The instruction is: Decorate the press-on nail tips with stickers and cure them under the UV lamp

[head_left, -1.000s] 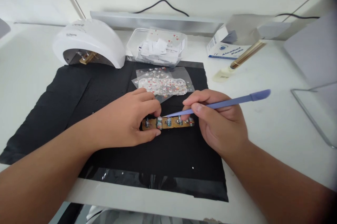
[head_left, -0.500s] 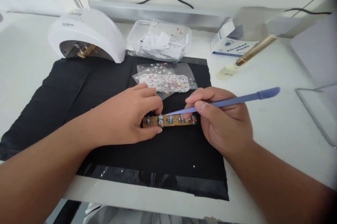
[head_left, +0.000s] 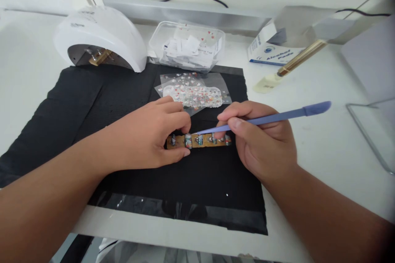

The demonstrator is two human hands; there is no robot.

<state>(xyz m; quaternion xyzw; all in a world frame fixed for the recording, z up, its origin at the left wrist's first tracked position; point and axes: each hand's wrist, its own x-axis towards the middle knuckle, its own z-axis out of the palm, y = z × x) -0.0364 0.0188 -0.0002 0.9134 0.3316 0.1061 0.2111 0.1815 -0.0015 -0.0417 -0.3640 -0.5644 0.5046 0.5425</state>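
Note:
My left hand (head_left: 151,133) is closed over the left part of a wooden strip (head_left: 205,141), index finger at its far edge and thumb at its near edge. Several shiny, patterned false nails (head_left: 188,141) sit along the strip. In my right hand (head_left: 262,139), between thumb and fingers, is a slim purple pointed tool (head_left: 277,117). Its fine tip reaches the strip's far edge beside the nail nearest my left fingertips. Behind the hands, a clear tray of small decorations (head_left: 206,96) lies on transparent sticker sheets (head_left: 220,82).
A white nail lamp (head_left: 101,28) at the back left has another wooden strip (head_left: 101,57) inside. A plastic tub of packets (head_left: 188,49), an alcohol pads box (head_left: 265,51) and a gold-handled brush (head_left: 300,59) stand behind. Black mat (head_left: 185,185) covers the table.
The purple tool's tip has shifted slightly left towards the nail by my left fingertips. My left hand keeps its hold on the strip, and the camera view has tilted a little.

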